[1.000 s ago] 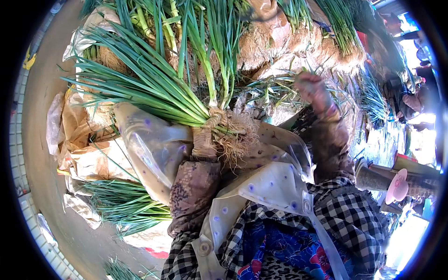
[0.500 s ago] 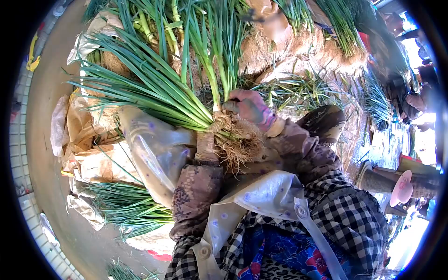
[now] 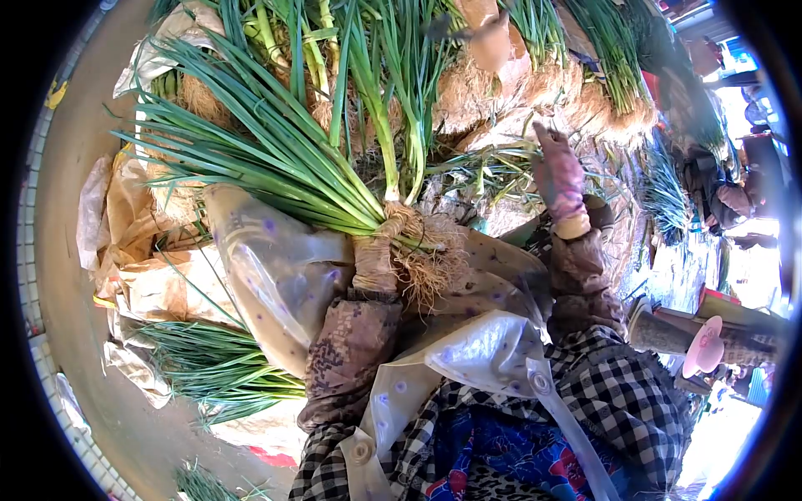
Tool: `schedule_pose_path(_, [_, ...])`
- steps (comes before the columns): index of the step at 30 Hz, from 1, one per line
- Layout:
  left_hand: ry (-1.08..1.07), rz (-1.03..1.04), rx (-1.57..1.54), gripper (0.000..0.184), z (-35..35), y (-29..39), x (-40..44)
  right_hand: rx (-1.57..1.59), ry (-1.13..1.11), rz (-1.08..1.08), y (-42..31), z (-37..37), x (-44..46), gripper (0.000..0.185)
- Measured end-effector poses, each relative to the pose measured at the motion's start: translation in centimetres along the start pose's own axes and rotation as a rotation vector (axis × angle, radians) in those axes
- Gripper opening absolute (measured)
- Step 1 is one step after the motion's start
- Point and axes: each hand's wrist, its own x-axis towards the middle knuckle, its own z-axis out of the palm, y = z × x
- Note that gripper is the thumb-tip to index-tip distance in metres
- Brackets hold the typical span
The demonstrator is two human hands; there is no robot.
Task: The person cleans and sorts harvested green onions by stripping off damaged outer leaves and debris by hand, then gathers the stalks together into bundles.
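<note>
My left hand (image 3: 378, 255), in a tan glove, is closed around the lower stalks of a bunch of green onions (image 3: 309, 171). Their long green leaves fan out to the upper left, and a tangle of pale roots (image 3: 430, 263) hangs on the right of the hand. Two thicker upright green onion stalks (image 3: 401, 150) stand just above the bunch, their lower ends against its root end. My right hand (image 3: 558, 171), in a stained pinkish glove, is raised apart from the bunch on the right. Its fingers point upward, stretched out, with nothing seen in them.
More rooted green onions (image 3: 614, 63) lie along the back. Loose trimmed leaves (image 3: 493, 167) are scattered behind my right hand. Another bunch (image 3: 225, 367) lies at lower left near brown sacking (image 3: 180, 284). A clear spotted plastic apron (image 3: 267, 267) covers my lap. Other people (image 3: 735, 184) are at far right.
My right hand has left the stalks beside the bunch and moved right and upward, its fingers now stretched out. My left hand keeps its hold on the green onions.
</note>
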Motion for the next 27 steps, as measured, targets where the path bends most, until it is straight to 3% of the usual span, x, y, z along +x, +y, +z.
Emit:
schedule_pose_path(1, [-0.005,0.017,0.007,0.03,-0.2,-0.2,0.1,-0.179,0.05,-0.051,-0.9,0.9,0.1,0.041])
schedule_pose_path(2, [0.011,-0.051,0.02,0.029,0.0,-0.1,0.0,0.007,-0.35,0.172,-4.4,-1.1,1.8,0.05])
schedule_pose_path(3, [0.025,-0.12,0.037,0.028,0.4,0.3,-0.2,0.435,-0.37,0.218,-5.7,0.1,1.6,0.05])
schedule_pose_path(4, [0.041,-0.188,0.057,0.028,1.0,0.7,-0.4,0.644,-0.164,-0.197,-6.9,1.8,2.3,0.05])
schedule_pose_path(5, [0.047,-0.19,0.021,0.028,1.5,1.1,-0.6,0.432,-0.572,0.311,-12.3,-0.7,4.9,0.052])
schedule_pose_path(6, [0.055,-0.19,-0.017,0.028,2.2,1.4,-0.9,0.496,-0.262,-0.015,-14.4,0.9,4.7,0.056])
schedule_pose_path(8, [0.067,-0.217,-0.068,0.034,3.2,2.6,-1.5,0.225,-0.293,-0.061,-16.9,5.9,4.7,0.046])
schedule_pose_path(11, [0.149,-0.066,0.102,0.04,3.0,1.8,-1.3,-0.185,-0.336,-0.125,-18.5,12.3,5.9,0.033])
schedule_pose_path(12, [0.11,0.046,0.095,0.042,2.8,1.3,-1.1,-0.256,-0.31,-0.17,-18.3,12.8,6.3,0.033])
schedule_pose_path(14, [0.089,0.048,0.099,0.041,2.5,0.7,-0.9,-0.404,-0.256,-0.271,-18.2,12.6,7.0,0.037])
schedule_pose_path(17, [0.055,0.015,0.098,0.039,2.1,-0.3,-0.7,-0.371,-0.397,-0.222,-18.4,10.3,7.5,0.027])
schedule_pose_path(18, [0.044,0.019,0.069,0.039,2.5,-0.1,-0.8,-0.296,-0.308,-0.257,-16.7,12.7,6.4,0.02])
schedule_pose_path(21, [0.051,0.004,0.018,0.042,3.5,0.9,-1.0,0.495,-0.226,0.037,-16.2,10.5,5.2,0.017])
schedule_pose_path(22, [0.069,0.03,-0.008,0.043,3.4,0.2,-0.8,0.591,0.251,-0.198,-15.9,12.4,5.4,0.011])
schedule_pose_path(24, [0.068,-0.037,-0.01,0.048,3.5,0.1,-0.9,0.285,0.147,-0.207,-16.2,12.7,5.5,0.009])
schedule_pose_path(27, [0.066,0.106,0.112,0.045,4.3,-0.5,-1.1,-0.16,0.006,-0.193,-16.6,12.9,6.2,0.008])
